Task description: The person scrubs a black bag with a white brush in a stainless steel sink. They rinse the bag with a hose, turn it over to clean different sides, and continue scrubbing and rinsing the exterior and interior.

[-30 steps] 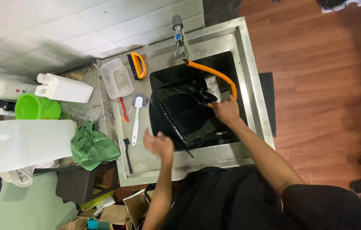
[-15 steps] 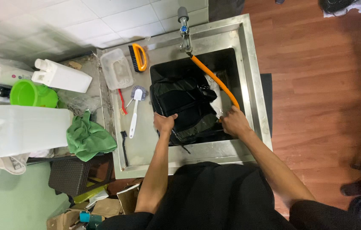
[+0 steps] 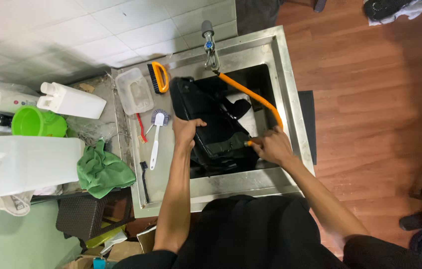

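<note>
Now the left hand (image 3: 187,128) grips the black bag's (image 3: 216,127) edge inside the steel sink (image 3: 285,99), while the right hand (image 3: 271,145) is closed around the orange hose's (image 3: 256,97) end, aimed at the bag. Rinsing looks underway; the white brush (image 3: 156,134) beside the sink lies untouched.

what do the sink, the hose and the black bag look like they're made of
Sink: brushed stainless steel, judging by its grey, dully reflective rim. Orange hose: likely flexible rubber or plastic, since it bends smoothly from the tap to the right hand. Black bag, gripped by the left hand: probably woven synthetic fabric, matte and folding softly.
</note>
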